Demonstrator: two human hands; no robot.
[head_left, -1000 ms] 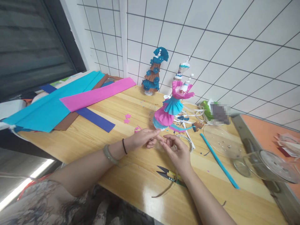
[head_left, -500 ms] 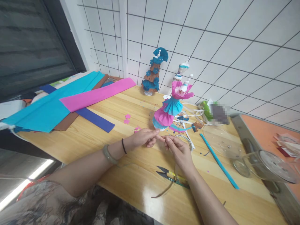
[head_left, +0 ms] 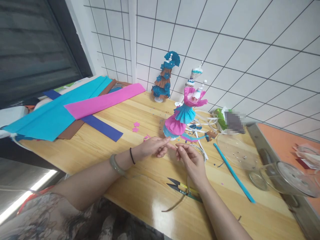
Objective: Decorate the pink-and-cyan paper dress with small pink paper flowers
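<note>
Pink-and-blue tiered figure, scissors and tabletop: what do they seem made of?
Figure: matte tiers, probably crepe paper, judging by the pleats and ruffled edges.
Scissors: dark, pointed blades, likely metal; the yellow part could be painted metal or plastic.
Tabletop: glossy wood or wood-look laminate, showing grain and a bright reflection.

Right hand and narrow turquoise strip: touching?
Apart. The head view shows wooden tabletop between the right hand and the narrow turquoise strip.

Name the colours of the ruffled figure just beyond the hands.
The ruffled figure is mostly pink and light blue; head view.
</note>
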